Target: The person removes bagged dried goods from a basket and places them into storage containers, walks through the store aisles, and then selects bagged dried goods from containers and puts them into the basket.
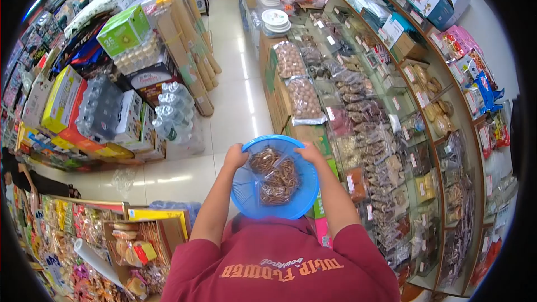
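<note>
A round blue plastic basket [244,191] is held out in front of my body, between both arms. Inside it lie clear bags of thin brown dried strips [279,182], whose exact kind I cannot make out. My left hand [236,157] is closed on the basket's left rim, near the far side. On the opposite rim, my right hand [309,152] grips with fingers partly hidden.
On the right, shelves hold many bagged dried goods [369,134]; bags of round brown nuts [305,98] lie beside the aisle. Left stand bottle packs [174,112], cartons [126,31] and long rolls [187,50]. Tiled floor [229,78] runs ahead. A person's arm [28,179] shows far left.
</note>
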A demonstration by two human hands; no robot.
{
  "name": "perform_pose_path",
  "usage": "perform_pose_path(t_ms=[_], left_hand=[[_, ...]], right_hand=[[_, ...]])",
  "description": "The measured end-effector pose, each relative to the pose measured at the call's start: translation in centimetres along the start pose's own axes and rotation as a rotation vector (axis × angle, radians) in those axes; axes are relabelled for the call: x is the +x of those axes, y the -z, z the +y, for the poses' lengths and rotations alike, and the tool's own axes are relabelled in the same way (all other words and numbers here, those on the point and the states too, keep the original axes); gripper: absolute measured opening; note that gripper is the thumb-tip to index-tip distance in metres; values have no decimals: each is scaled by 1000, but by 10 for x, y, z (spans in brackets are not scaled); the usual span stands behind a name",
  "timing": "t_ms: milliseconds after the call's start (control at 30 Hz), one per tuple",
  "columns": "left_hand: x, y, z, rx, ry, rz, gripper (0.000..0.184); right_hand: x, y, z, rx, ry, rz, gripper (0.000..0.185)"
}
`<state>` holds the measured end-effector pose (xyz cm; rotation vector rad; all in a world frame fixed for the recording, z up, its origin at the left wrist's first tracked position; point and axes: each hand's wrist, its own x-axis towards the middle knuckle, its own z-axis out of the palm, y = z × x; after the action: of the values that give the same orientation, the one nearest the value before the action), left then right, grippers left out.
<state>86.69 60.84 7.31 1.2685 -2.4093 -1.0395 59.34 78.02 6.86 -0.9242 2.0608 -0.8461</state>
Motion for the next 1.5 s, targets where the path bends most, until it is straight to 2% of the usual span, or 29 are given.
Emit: perform_pose_path(t_ms=[100, 167, 267, 367, 500, 567, 700, 900, 967, 1067, 1167, 1367, 1500], left_hand=[[32, 30, -9, 54, 35, 87, 25], [57, 47, -20, -29, 101, 132, 30], [96, 74, -19, 11, 157, 160, 30], [144, 89, -33, -2, 143, 219, 28], [191, 93, -54, 27, 205, 194, 29], [198, 99, -53, 31, 250, 180, 29], [227, 118, -50, 37, 272, 205, 29], [299, 131, -58, 19, 243, 141, 31], [335, 138, -68, 1, 214, 107, 33], [400, 145, -88, 51, 84, 123, 33], [450, 175, -69, 26, 42, 66, 34], [522, 195, -80, 62, -78, -36, 32], [559, 202, -85, 26, -106, -88, 32]], right_hand=[[61, -9, -41, 6, 40, -11, 29], [99, -5, -78, -142, 78, -73, 29], [157, -3, -117, -223, 130, -91, 30], [207, 2, -146, -189, 144, -158, 34], [266, -11, -144, -226, 139, -210, 35], [304, -40, -115, -216, 183, -129, 35], [319, -22, -166, -224, 153, -214, 36], [378, -27, -172, -172, 117, -189, 36], [412, -35, -160, -250, 185, -62, 35], [422, -8, -206, -113, 81, -89, 35], [447, 1, -234, -210, 0, 33, 35], [489, -5, -233, -241, 51, 128, 35], [491, -1, -262, -147, -78, 156, 35]])
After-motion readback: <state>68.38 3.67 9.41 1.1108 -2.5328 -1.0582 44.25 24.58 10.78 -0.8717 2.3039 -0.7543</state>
